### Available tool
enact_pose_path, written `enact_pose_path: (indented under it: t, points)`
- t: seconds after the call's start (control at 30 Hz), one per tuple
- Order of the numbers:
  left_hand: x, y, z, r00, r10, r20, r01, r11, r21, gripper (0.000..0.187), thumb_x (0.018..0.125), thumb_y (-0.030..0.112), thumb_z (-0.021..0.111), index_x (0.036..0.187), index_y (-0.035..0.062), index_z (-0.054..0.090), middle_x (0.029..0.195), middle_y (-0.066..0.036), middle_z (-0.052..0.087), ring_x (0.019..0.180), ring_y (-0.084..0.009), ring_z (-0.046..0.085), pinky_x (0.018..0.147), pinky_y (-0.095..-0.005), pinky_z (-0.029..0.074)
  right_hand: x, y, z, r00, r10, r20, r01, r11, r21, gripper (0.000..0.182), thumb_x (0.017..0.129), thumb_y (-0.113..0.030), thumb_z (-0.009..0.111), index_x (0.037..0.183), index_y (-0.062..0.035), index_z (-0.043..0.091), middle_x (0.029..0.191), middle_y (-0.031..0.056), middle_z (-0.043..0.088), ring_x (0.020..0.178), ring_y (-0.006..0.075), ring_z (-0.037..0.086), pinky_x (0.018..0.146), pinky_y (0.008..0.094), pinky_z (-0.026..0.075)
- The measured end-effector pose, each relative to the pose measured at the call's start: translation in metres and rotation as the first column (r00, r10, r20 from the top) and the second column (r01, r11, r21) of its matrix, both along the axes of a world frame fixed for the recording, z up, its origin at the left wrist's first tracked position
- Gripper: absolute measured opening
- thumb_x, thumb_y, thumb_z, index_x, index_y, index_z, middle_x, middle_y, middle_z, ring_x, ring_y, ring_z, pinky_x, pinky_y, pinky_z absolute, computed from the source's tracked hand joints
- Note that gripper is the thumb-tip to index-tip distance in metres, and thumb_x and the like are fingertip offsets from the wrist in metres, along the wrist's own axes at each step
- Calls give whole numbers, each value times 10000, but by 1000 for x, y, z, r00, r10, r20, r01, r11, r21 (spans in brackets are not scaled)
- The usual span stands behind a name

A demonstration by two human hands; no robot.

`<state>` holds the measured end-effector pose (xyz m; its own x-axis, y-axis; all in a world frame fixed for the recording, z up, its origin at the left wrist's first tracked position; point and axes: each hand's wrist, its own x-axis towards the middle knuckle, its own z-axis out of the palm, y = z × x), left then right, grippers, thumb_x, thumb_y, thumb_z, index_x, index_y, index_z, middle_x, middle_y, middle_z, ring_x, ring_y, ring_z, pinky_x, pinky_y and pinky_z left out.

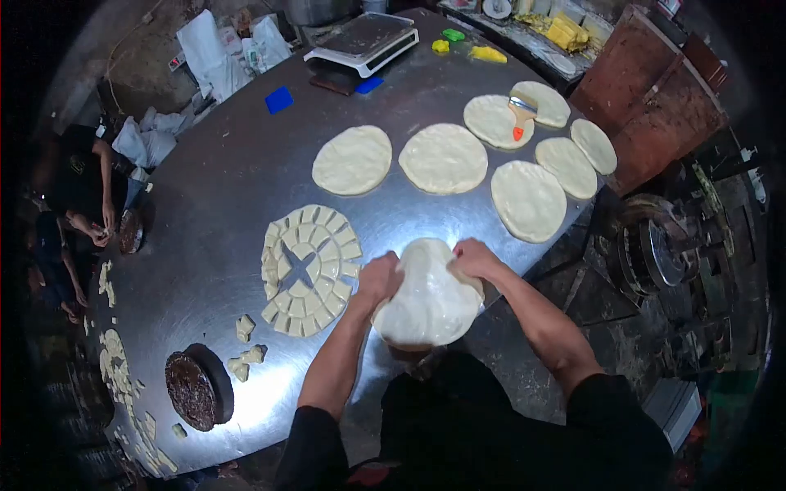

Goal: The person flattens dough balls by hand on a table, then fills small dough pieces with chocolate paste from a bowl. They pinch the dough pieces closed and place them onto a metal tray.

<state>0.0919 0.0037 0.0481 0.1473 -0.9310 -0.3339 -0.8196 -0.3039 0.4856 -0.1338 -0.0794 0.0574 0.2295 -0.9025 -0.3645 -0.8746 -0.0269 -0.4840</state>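
Note:
A round sheet of dough [430, 299] lies at the near edge of the metal table, glossy and stretched toward my body. My left hand [381, 277] is closed on its left edge. On the opposite edge, my right hand [475, 259] grips the same sheet. Something brownish shows under the dough's near rim, too hidden to name. Beside my left hand lies a dough round cut into many small pieces [307, 217], with an X-shaped gap in its middle. Several whole dough rounds [444, 159] rest farther back, one with a brush [521, 114] on it.
A dark round pan [192, 391] and dough scraps [246, 360] are at the left front. A scale [364, 41], blue scrapers [279, 100] and yellow lumps [489, 54] sit at the back. Another person [86, 176] works at the far left. A brown cabinet [655, 90] stands right.

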Motion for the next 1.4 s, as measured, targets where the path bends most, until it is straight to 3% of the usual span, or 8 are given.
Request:
enact_pose_path:
  t: [0.07, 0.13, 0.2, 0.27, 0.6, 0.87, 1.1, 1.4]
  points:
    - [7, 16, 30, 967, -245, -75, 239, 967, -84, 319, 809, 252, 671, 974, -4, 575, 992, -233, 630, 1009, -343, 617, 852, -419, 487, -6, 2, 39, 904, 418, 88, -427, 876, 226, 275, 742, -167, 711, 960, -12, 648, 1012, 203, 656, 918, 321, 646, 789, 367, 515]
    - [23, 42, 14, 890, -222, -398, 42, 909, -414, 351, 800, 266, 672, 1018, 8, 577, 929, -214, 631, 987, -328, 634, 833, -403, 493, -31, 12, 18, 690, 487, 535, -430, 871, -239, 334, 746, -236, 757, 955, -3, 641, 916, 131, 667, 802, 238, 633, 732, 340, 499]
    - [14, 48, -3, 679, -100, -727, -210, 923, -323, 410, 796, 328, 688, 1056, 26, 588, 1015, -153, 644, 1016, -282, 619, 844, -358, 481, -33, 31, -4, 671, 250, 698, -257, 961, -97, 419, 766, -317, 751, 1036, -14, 645, 942, 171, 676, 830, 225, 657, 754, 345, 516]
    - [5, 44, 24, 877, -176, -446, 180, 983, -35, 435, 827, 304, 675, 1147, 22, 588, 1014, -164, 665, 956, -285, 638, 823, -355, 491, -26, 53, -6, 881, -62, 468, -75, 960, 268, 367, 793, -261, 740, 1036, -7, 635, 947, 158, 674, 838, 205, 652, 754, 344, 515]
    - [-21, -32, 103, 665, -2, -747, 51, 998, 43, 302, 843, 261, 706, 1005, 6, 696, 864, -42, 691, 757, -94, 625, 675, -273, 508, -67, 35, 75, 681, -220, 698, 77, 970, 230, 398, 850, -265, 696, 1106, 26, 605, 931, 93, 671, 849, 126, 614, 749, 287, 499]
    - [-22, -48, 51, 798, 128, -589, -375, 870, -319, 470, 910, 288, 611, 1283, 9, 548, 1117, -156, 659, 979, -225, 637, 837, -340, 499, 13, -43, 3, 948, 301, -107, -318, 859, -400, 572, 948, -408, 457, 1384, -38, 434, 1448, 231, 383, 1356, 384, 334, 1092, 584, 245]
    - [-61, 168, 66, 577, 550, -604, -488, 825, 285, 374, 950, 158, 580, 1283, -6, 535, 1180, -110, 640, 1123, -181, 575, 986, -321, 437, 53, -30, -1, 877, 419, -232, -471, 845, -254, 617, 938, -435, 448, 1482, -175, 318, 1559, 169, 197, 1436, 429, 102, 1104, 662, 38]
    - [-40, 322, 39, 418, 705, -573, -816, 569, 105, 410, 946, 255, 590, 1258, -11, 564, 1198, -125, 632, 1118, -214, 583, 961, -345, 457, 23, 28, -40, 804, 574, -158, -585, 711, -391, 631, 941, -406, 481, 1488, -156, 292, 1546, 229, 168, 1421, 468, 101, 1071, 693, 107]
